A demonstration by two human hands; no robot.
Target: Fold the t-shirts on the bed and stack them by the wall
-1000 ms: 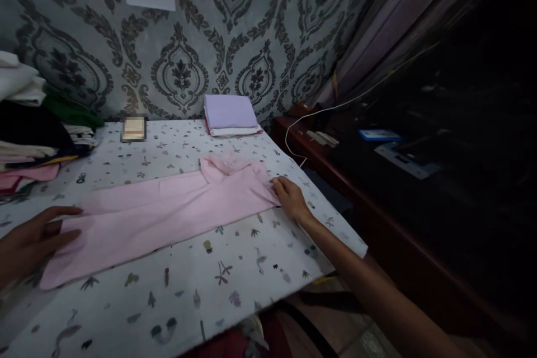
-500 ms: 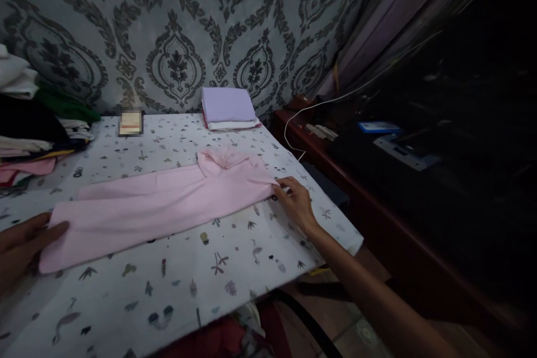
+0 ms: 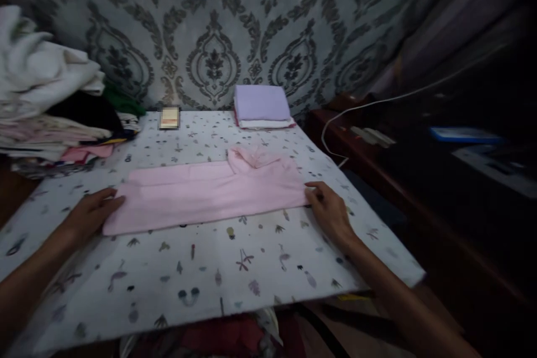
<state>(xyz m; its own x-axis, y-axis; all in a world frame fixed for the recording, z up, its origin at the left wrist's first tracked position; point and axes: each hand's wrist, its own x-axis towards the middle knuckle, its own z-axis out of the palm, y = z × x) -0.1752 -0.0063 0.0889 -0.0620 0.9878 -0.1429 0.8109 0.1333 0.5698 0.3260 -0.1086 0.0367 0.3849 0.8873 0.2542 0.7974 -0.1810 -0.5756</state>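
Note:
A light pink top (image 3: pixel 201 201) lies folded into a long strip across the printed tablecloth (image 3: pixel 197 268). Its gathered collar or hood (image 3: pixel 255 158) is towards the far right side. At the strip's left end, my left hand (image 3: pixel 90 212) pinches the fabric edge between thumb and fingers. My right hand (image 3: pixel 329 207) has its fingers closed on the right end, near the shoulder corner. Between the hands the cloth lies fairly flat, with slight creases near the right end.
A high heap of mixed clothes (image 3: pixel 54 84) stands at the left. Near the wall is a folded stack with a lilac piece (image 3: pixel 262 103) on top, and a small blurred box (image 3: pixel 169 118). A white cable (image 3: pixel 377 102) runs over the dark red furniture (image 3: pixel 327 128) on the right.
The view has swung left, showing more of the clothes heap and my left arm. The pink top lies straighter and flatter, with both hands still at its ends.

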